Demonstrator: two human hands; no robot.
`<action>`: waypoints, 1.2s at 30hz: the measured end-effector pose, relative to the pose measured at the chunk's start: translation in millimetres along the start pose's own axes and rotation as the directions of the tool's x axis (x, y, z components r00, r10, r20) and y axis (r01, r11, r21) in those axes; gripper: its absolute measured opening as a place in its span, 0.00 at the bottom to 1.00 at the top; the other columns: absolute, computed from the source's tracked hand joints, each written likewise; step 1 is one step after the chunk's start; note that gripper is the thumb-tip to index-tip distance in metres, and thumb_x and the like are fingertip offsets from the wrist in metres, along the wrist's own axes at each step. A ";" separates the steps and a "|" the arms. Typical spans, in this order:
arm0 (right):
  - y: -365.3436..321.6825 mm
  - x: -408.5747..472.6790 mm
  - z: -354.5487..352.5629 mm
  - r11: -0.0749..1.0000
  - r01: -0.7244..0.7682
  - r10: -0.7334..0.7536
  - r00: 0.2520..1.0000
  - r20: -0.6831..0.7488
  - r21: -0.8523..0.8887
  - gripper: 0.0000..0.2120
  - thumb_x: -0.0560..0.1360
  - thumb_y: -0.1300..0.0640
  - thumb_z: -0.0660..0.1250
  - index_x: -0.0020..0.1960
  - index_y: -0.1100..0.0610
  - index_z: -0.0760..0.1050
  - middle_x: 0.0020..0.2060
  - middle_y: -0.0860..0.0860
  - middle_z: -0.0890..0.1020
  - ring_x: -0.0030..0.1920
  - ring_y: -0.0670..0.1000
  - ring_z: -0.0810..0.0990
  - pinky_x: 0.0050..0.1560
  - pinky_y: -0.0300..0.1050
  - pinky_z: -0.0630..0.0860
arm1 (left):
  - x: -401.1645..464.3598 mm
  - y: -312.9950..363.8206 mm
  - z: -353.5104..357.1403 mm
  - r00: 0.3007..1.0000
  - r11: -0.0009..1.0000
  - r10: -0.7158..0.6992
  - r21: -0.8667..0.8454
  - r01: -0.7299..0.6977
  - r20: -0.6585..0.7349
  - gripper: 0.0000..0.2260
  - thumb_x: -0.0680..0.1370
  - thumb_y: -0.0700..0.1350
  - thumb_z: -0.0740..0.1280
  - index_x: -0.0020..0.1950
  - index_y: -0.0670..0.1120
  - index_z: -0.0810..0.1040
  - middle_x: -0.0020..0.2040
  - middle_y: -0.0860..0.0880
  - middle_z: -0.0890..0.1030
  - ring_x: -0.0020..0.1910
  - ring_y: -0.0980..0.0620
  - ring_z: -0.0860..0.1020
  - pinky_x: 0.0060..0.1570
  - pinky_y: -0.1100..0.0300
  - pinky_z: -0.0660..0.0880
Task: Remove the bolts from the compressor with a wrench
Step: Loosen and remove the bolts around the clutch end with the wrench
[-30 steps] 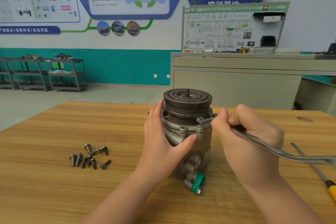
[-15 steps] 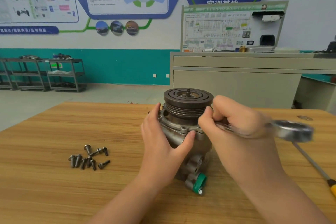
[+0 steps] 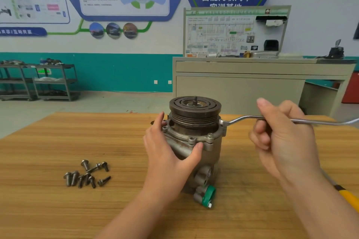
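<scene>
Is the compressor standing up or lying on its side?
Standing up. The compressor sits on the table with its round pulley facing up, and the left hand grips its side.

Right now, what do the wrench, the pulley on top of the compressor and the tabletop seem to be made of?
Wrench: likely polished steel, bright and silvery with glints.
Pulley: seemingly bare steel or iron, dull dark brown, matte, grooved.
Tabletop: wood or wood-look laminate, with light grain lines running sideways; which one is unclear.

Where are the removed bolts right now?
In the head view, the loose bolts lie in a small pile on the wooden table, left of the compressor and the left hand holding it.
</scene>
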State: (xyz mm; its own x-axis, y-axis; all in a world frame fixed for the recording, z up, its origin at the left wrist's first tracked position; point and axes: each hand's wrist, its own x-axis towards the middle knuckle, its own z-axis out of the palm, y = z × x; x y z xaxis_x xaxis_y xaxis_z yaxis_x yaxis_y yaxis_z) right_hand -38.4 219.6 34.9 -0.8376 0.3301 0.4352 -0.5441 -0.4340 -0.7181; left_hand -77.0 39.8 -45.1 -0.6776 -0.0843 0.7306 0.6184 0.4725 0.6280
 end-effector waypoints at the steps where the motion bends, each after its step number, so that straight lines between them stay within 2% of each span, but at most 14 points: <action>1: -0.7 -4.4 0.7 0.976 0.141 -0.139 0.990 0.024 -0.165 0.21 0.75 0.61 0.69 0.29 0.52 0.64 0.21 0.51 0.74 0.18 0.47 0.68 0.20 0.34 0.64 | 0.5 0.0 0.2 1.000 1.000 0.001 0.001 -0.001 -0.006 0.39 0.65 0.65 0.69 0.69 0.69 0.50 0.55 0.69 0.58 0.64 0.74 0.54 0.55 0.85 0.54; 4: 10.0 -16.7 3.7 0.792 0.360 -0.359 0.928 0.102 -0.493 0.19 0.77 0.63 0.68 0.30 0.56 0.66 0.24 0.55 0.78 0.19 0.47 0.73 0.22 0.35 0.69 | 0.5 1.5 0.2 1.000 1.000 -0.002 0.003 0.002 -0.023 0.38 0.65 0.65 0.70 0.69 0.70 0.51 0.54 0.68 0.59 0.61 0.72 0.57 0.55 0.85 0.55; 7: 22.0 -27.6 11.5 0.752 0.371 -0.385 0.918 0.094 -0.545 0.17 0.76 0.62 0.68 0.31 0.62 0.66 0.26 0.54 0.79 0.20 0.46 0.74 0.24 0.34 0.70 | 0.0 2.9 -0.2 0.999 1.000 -0.010 -0.012 0.009 -0.033 0.38 0.64 0.65 0.71 0.67 0.71 0.52 0.55 0.77 0.56 0.61 0.68 0.60 0.56 0.78 0.59; 11: 28.3 -36.0 20.7 0.637 0.455 -0.468 0.870 0.156 -0.622 0.19 0.77 0.59 0.67 0.30 0.55 0.65 0.25 0.52 0.77 0.21 0.46 0.75 0.24 0.36 0.71 | 1.1 4.5 -0.7 0.998 0.998 -0.043 -0.047 0.041 -0.040 0.40 0.62 0.68 0.69 0.68 0.71 0.51 0.55 0.80 0.54 0.63 0.65 0.62 0.57 0.72 0.60; 13: 35.4 -42.0 27.4 0.476 0.516 -0.526 0.816 0.239 -0.712 0.18 0.77 0.56 0.64 0.32 0.54 0.62 0.23 0.52 0.72 0.23 0.47 0.73 0.23 0.43 0.70 | 1.0 4.2 -0.8 0.998 0.998 -0.042 -0.045 0.039 -0.051 0.40 0.62 0.66 0.72 0.66 0.73 0.50 0.55 0.79 0.55 0.64 0.62 0.62 0.57 0.72 0.61; 15: 39.4 -47.7 29.9 0.328 0.512 -0.525 0.797 0.297 -0.794 0.17 0.76 0.53 0.64 0.35 0.52 0.59 0.25 0.52 0.70 0.26 0.45 0.72 0.25 0.36 0.68 | 0.4 3.5 -0.6 0.998 0.999 -0.028 -0.042 0.025 -0.059 0.41 0.65 0.63 0.75 0.65 0.74 0.48 0.56 0.77 0.56 0.64 0.62 0.63 0.57 0.71 0.61; 16: 38.5 -48.5 28.1 0.384 0.446 -0.478 0.845 0.239 -0.808 0.17 0.75 0.50 0.66 0.35 0.52 0.60 0.27 0.52 0.73 0.26 0.44 0.73 0.26 0.33 0.68 | 0.1 3.4 -0.8 0.998 0.999 -0.024 -0.046 0.022 -0.058 0.41 0.65 0.62 0.76 0.65 0.74 0.49 0.57 0.76 0.57 0.65 0.61 0.62 0.59 0.70 0.62; 17: 35.1 -49.0 25.1 0.530 0.334 -0.385 0.914 0.130 -0.780 0.17 0.75 0.47 0.68 0.36 0.52 0.64 0.28 0.51 0.76 0.24 0.43 0.74 0.25 0.34 0.70 | -0.3 3.5 -0.9 0.998 0.998 -0.024 -0.052 0.021 -0.055 0.41 0.64 0.63 0.75 0.65 0.73 0.49 0.57 0.75 0.57 0.65 0.61 0.62 0.60 0.68 0.62; 19: 23.8 -45.1 13.2 0.882 0.082 -0.099 0.995 -0.014 -0.465 0.14 0.70 0.48 0.72 0.33 0.51 0.70 0.25 0.53 0.78 0.21 0.46 0.74 0.20 0.38 0.69 | -1.1 4.6 -1.1 0.998 0.998 -0.023 -0.061 0.019 -0.055 0.40 0.63 0.65 0.72 0.66 0.73 0.50 0.57 0.76 0.57 0.65 0.62 0.62 0.61 0.68 0.61; 20: 19.2 -39.4 7.2 0.965 -0.063 0.062 0.998 -0.011 -0.253 0.12 0.68 0.51 0.72 0.32 0.51 0.70 0.24 0.54 0.76 0.20 0.46 0.71 0.19 0.37 0.66 | -1.4 4.8 -1.4 0.998 0.997 -0.018 -0.070 0.014 -0.062 0.39 0.63 0.64 0.72 0.65 0.74 0.50 0.56 0.77 0.56 0.64 0.63 0.62 0.60 0.70 0.60; 23: 14.6 -10.5 0.4 0.958 -0.286 0.285 0.958 0.035 0.017 0.12 0.69 0.56 0.68 0.34 0.55 0.64 0.22 0.52 0.71 0.19 0.44 0.65 0.19 0.34 0.59 | -1.6 4.4 -0.7 0.997 0.996 -0.011 -0.085 0.005 -0.072 0.41 0.64 0.60 0.74 0.62 0.78 0.46 0.55 0.79 0.55 0.64 0.63 0.61 0.59 0.72 0.59; 27: 2.9 8.6 5.7 0.990 -0.125 0.123 0.992 0.035 0.065 0.18 0.73 0.55 0.68 0.30 0.52 0.61 0.19 0.51 0.70 0.16 0.44 0.62 0.19 0.32 0.56 | -0.9 1.9 -1.1 0.999 0.997 -0.016 -0.078 0.013 -0.042 0.40 0.64 0.63 0.73 0.64 0.75 0.48 0.55 0.79 0.54 0.64 0.64 0.61 0.59 0.72 0.60; 32: 9.3 -11.2 8.3 0.892 0.219 -0.202 0.976 0.084 -0.395 0.22 0.77 0.65 0.66 0.27 0.53 0.65 0.21 0.54 0.75 0.18 0.46 0.67 0.22 0.35 0.65 | 1.1 2.5 0.0 0.999 0.998 -0.022 -0.058 0.020 -0.039 0.41 0.62 0.67 0.68 0.68 0.70 0.48 0.56 0.79 0.54 0.64 0.67 0.60 0.58 0.73 0.60; 36: 18.8 -29.8 17.1 0.798 0.305 -0.314 0.946 0.073 -0.520 0.20 0.77 0.64 0.67 0.29 0.57 0.64 0.22 0.54 0.76 0.18 0.45 0.69 0.22 0.35 0.67 | -0.3 2.2 -0.6 0.999 0.998 -0.019 -0.054 0.017 -0.036 0.41 0.62 0.68 0.68 0.68 0.71 0.48 0.57 0.77 0.55 0.64 0.65 0.61 0.59 0.70 0.61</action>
State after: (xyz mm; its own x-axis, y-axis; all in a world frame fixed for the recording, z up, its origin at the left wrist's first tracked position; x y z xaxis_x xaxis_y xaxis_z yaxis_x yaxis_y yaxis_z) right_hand -24.4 187.2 17.7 -0.6253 0.3874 0.6774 -0.6648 0.1900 -0.7224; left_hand -75.2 40.3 -43.8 -0.6745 -0.1253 0.7275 0.6272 0.4226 0.6543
